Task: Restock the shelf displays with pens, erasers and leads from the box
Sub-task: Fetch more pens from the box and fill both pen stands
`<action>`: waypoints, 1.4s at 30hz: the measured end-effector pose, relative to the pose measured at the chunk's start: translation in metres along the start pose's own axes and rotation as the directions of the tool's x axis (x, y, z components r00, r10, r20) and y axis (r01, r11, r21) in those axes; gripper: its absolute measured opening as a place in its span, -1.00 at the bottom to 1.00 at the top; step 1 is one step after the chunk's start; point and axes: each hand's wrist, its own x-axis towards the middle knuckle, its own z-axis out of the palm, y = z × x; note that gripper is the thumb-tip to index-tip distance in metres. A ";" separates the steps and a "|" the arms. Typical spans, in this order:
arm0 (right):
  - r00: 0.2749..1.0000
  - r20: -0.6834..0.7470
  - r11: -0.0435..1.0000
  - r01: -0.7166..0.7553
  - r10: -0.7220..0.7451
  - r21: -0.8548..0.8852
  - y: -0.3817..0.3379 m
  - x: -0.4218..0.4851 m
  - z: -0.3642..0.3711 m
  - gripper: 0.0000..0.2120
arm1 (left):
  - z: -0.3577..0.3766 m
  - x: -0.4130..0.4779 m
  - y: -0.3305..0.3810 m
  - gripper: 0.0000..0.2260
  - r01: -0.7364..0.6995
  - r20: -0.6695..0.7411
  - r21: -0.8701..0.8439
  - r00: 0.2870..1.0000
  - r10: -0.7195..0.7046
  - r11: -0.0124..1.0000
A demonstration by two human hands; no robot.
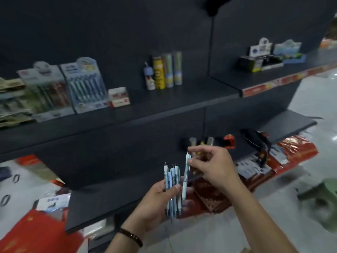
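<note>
My left hand (156, 205) grips a bunch of light-blue pens (171, 181), tips down, in front of the dark shelving. My right hand (213, 167) pinches the top of a single light-blue pen (186, 178) held just to the right of the bunch, slightly apart from it. On the upper shelf (164, 105) stand two pen display packs (85, 86) at the left, a small red-and-white box (119, 97) beside them, and several tube-shaped packs (164, 71) in the middle.
A further shelf at the right carries display boxes (262, 58). The lower shelf (284, 125) holds small items and a dark bundle (255, 138). Red packaging (36, 232) and loose stationery packs lie on the floor. A green stool (322, 198) stands at right.
</note>
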 end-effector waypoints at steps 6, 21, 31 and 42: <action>0.992 0.040 0.984 0.112 -0.118 0.140 -0.083 0.058 0.123 -0.77 | -0.123 -0.029 0.086 -0.77 -0.079 -0.056 -0.103 0.996 0.073 0.992; 0.877 0.005 0.877 0.481 -0.481 0.007 -0.169 0.253 0.301 -0.81 | -0.286 0.000 0.218 -0.75 -0.343 -0.363 -0.130 0.890 0.277 0.930; 0.768 0.090 0.750 0.639 -0.634 -0.169 -0.179 0.372 0.397 -0.79 | -0.345 0.054 0.288 -0.90 -0.443 -0.546 -0.085 0.770 0.330 0.892; 0.802 0.106 0.746 0.588 -0.588 -0.313 -0.174 0.395 0.449 -0.81 | -0.415 0.077 0.327 -0.69 -0.437 -0.360 -0.079 0.851 0.383 0.896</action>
